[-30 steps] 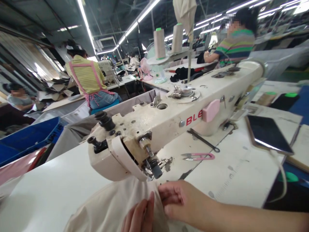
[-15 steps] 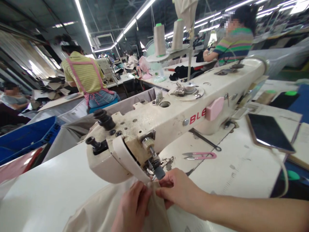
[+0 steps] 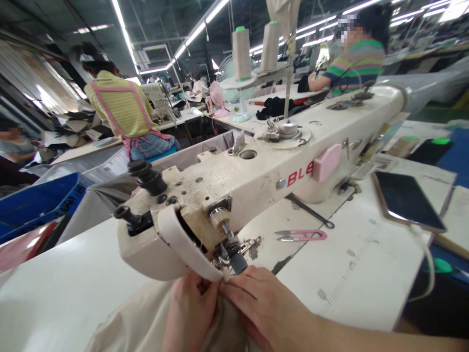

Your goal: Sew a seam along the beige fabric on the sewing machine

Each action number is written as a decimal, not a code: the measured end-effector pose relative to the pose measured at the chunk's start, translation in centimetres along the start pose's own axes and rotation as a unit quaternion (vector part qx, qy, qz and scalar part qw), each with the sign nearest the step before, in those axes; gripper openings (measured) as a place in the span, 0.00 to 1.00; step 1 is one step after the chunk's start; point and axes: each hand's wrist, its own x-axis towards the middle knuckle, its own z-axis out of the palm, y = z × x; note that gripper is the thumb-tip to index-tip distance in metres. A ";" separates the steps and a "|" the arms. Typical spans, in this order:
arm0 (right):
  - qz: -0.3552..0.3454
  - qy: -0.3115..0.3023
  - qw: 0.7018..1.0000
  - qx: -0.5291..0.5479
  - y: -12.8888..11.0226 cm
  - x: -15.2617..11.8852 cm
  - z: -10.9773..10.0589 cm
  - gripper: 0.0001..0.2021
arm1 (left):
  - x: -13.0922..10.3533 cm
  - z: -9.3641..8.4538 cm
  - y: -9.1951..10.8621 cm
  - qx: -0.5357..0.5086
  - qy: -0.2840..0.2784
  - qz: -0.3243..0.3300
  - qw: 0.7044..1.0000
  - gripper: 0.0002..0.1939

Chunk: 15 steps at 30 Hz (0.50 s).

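A sewing machine [image 3: 220, 181] stands across the white table, its needle area partly hidden behind the face cover. Beige fabric [image 3: 135, 318] drapes over the table's front and runs under the machine head. My left hand [image 3: 192, 303] pinches the fabric just below the head, fingertips partly behind the cover. Close beside it, my right hand [image 3: 260, 303] is closed on the same fabric next to the presser foot area, its fingers bent over the cloth. Pink-handled thread snips [image 3: 302, 235] lie on the machine bed to the right.
A dark metal tool [image 3: 311, 210] lies beyond the snips. A phone [image 3: 408, 200] with a white cable rests at right, near thread cones [image 3: 403, 145]. Thread cones [image 3: 241, 54] stand on a rack behind. A blue crate [image 3: 40, 203] is at left. Co-workers sit further back.
My right hand has moved left and lower over the fabric, closer to my left hand. My left hand has shifted slightly left and up, under the machine head. The view has shifted slightly.
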 end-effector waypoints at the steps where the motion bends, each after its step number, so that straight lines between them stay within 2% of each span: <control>1: -0.014 -0.002 1.000 -0.025 0.1 0.0 0.0 0.15 | 0.0 0.0 0.1 0.011 0.007 -0.002 1.000 0.11; 6: -0.051 -0.032 0.995 -0.081 0.6 0.3 -1.1 0.14 | 0.2 0.1 1.0 0.057 0.025 -0.010 0.998 0.09; 11: -0.029 -0.075 0.996 -0.040 0.6 0.8 -2.9 0.18 | 0.4 0.3 0.9 0.078 0.029 -0.055 0.995 0.15; 15: -0.033 -0.090 0.995 -0.035 0.9 1.3 -3.1 0.21 | 0.5 0.2 0.9 0.083 0.018 -0.069 0.994 0.14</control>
